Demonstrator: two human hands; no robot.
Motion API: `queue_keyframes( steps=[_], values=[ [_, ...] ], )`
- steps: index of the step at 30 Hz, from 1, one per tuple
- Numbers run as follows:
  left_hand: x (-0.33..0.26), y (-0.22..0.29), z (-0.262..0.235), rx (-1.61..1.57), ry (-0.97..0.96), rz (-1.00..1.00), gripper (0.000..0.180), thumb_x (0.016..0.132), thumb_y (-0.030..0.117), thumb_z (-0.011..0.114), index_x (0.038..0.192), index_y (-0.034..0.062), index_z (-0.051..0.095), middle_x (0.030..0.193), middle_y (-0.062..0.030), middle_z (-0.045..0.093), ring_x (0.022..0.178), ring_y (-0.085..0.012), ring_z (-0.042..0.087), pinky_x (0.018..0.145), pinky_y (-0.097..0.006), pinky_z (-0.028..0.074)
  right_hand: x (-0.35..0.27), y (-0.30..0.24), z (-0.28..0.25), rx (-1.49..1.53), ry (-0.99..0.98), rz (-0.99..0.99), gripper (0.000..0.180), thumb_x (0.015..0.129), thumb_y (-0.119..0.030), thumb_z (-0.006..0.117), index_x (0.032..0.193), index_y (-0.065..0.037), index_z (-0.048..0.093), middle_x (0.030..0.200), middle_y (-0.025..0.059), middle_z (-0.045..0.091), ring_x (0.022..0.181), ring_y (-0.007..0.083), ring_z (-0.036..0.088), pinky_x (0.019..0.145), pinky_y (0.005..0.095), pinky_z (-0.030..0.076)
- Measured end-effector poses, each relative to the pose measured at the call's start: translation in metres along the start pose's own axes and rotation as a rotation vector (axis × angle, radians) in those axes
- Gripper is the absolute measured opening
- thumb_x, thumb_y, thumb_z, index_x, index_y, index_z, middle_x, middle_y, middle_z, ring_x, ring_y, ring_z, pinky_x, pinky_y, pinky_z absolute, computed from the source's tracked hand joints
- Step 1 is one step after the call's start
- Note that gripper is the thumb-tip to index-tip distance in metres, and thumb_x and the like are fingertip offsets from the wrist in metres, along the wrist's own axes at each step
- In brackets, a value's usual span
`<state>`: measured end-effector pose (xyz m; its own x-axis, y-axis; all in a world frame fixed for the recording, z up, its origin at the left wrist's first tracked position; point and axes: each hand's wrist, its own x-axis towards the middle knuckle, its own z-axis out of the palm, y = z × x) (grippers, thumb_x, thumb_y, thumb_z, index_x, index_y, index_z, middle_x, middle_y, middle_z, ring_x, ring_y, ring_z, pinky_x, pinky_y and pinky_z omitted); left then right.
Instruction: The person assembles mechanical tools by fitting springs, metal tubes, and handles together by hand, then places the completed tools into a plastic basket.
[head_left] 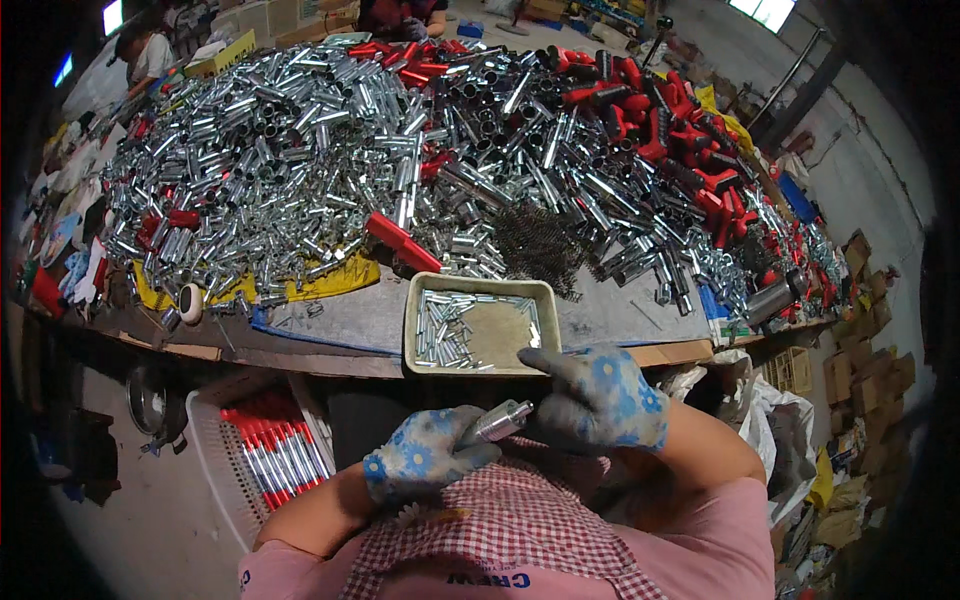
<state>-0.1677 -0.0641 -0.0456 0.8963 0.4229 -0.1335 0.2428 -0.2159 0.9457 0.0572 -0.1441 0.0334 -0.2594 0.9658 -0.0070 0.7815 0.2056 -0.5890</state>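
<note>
My left hand [425,452], in a grey glove with blue flowers, is closed around a shiny metal cylinder [498,422] with a narrower tip pointing right. Just right of that tip is my right hand [600,400], gloved alike. Its index finger stretches out to the front right corner of a cream tray [410,330], and its other fingers are bent and partly in shadow. I see nothing held in it. Many small silvery pins [440,328] lie in the tray's left half, with a few along its right side.
A large heap of metal tubes [270,120] covers the table, with red-and-black handles [655,125] at the right. Dark springs [540,245] and a red piece [402,242] lie behind the tray. A white crate [215,440] of red-and-silver parts stands below left. Two other people are beyond the table.
</note>
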Motion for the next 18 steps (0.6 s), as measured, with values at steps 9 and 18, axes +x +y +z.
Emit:
queue_keyframes(
  steps=[9, 18],
  values=[
    [0.001, -0.001, 0.006, 0.082, 0.000, 0.037, 0.040, 0.085, 0.032, 0.067, 0.112, 0.0028, 0.059, 0.093, -0.0197, 0.064, 0.087, -0.0378, 0.063, 0.072, -0.044, 0.050, 0.000, -0.007, -0.003, -0.199, -0.061, 0.218, 0.059, 0.085, -0.038, 0.065, 0.125, 0.003, 0.052, 0.082, 0.0190, 0.067, 0.079, 0.0369, 0.066, 0.071, 0.0453, 0.051],
    [0.007, -0.003, 0.007, 0.057, -0.046, -0.032, 0.041, 0.081, 0.029, 0.070, 0.111, 0.0030, 0.059, 0.095, -0.0167, 0.066, 0.089, -0.0357, 0.064, 0.077, -0.040, 0.050, 0.004, -0.001, -0.003, -0.163, -0.136, 0.179, 0.049, 0.083, -0.025, 0.065, 0.126, -0.004, 0.054, 0.094, 0.0187, 0.066, 0.084, 0.0336, 0.065, 0.072, 0.0424, 0.052]
  ],
)
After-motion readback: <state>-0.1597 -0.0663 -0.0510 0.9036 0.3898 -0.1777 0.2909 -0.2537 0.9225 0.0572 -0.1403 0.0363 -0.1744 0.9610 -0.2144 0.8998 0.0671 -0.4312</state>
